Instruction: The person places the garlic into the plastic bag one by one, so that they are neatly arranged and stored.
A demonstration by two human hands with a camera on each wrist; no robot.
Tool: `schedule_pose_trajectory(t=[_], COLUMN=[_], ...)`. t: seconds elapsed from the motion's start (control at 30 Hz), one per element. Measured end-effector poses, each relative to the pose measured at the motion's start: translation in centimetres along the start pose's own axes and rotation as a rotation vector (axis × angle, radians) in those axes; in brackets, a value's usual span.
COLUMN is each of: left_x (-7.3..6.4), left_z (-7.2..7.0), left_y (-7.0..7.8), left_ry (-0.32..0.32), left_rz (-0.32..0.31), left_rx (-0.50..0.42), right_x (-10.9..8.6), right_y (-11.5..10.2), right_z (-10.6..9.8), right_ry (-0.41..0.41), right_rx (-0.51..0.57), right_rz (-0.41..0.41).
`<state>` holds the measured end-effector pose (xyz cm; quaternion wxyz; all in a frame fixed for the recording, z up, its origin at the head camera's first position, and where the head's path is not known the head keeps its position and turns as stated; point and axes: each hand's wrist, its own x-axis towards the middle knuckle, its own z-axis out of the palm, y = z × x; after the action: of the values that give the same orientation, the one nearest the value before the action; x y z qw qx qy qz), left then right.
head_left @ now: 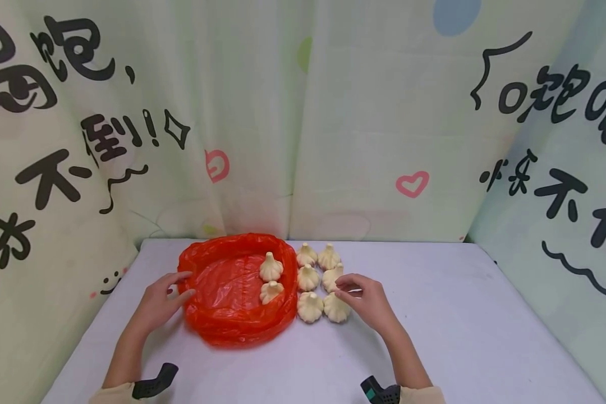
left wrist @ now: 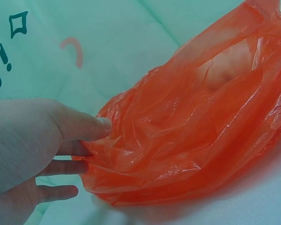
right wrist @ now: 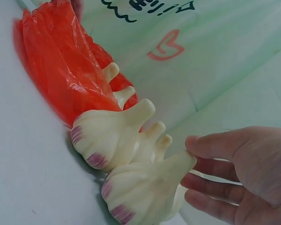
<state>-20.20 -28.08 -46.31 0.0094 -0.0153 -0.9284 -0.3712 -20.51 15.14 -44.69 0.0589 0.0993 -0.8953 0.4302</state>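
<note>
A red plastic bag (head_left: 227,330) stands wide open on the table, its rim rolled into a ring. Two garlic bulbs lie inside it at its right side, one being the upper garlic bulb (head_left: 271,268). My left hand (head_left: 160,303) holds the bag's left edge, thumb on the near side in the left wrist view. Right of the bag, several garlic bulbs stand in two columns, stems up. My right hand (head_left: 367,299) is at the nearest right garlic bulb (right wrist: 140,187), with the stem between thumb and fingers. That bulb rests on the table.
The white table (head_left: 459,325) extends to the right of the garlic and in front of the bag. A pale printed curtain (head_left: 363,123) closes off the back and both sides. Each wrist carries a black strapped device, such as the left wrist mount (head_left: 155,382).
</note>
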Motion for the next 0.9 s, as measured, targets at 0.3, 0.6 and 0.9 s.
schedule_pose_trajectory(t=[0.3,0.6,0.9], left_x=[0.1,0.2,0.1], left_z=[0.0,0.1,0.0], left_y=[0.0,-0.2,0.0], left_ry=[-0.006,0.009,0.011], left_rz=[0.0,0.022,0.01], left_rx=[-0.002,0.006,0.008], right_x=[-0.5,-0.6,-0.4], right_y=[0.7,1.2,1.5], right_z=[-0.3,-0.4,0.0], right_ry=[-0.049,-0.077,-0.041], right_rx=[0.016,0.023,0.007], right_rz=[-0.034,-0.025,-0.048])
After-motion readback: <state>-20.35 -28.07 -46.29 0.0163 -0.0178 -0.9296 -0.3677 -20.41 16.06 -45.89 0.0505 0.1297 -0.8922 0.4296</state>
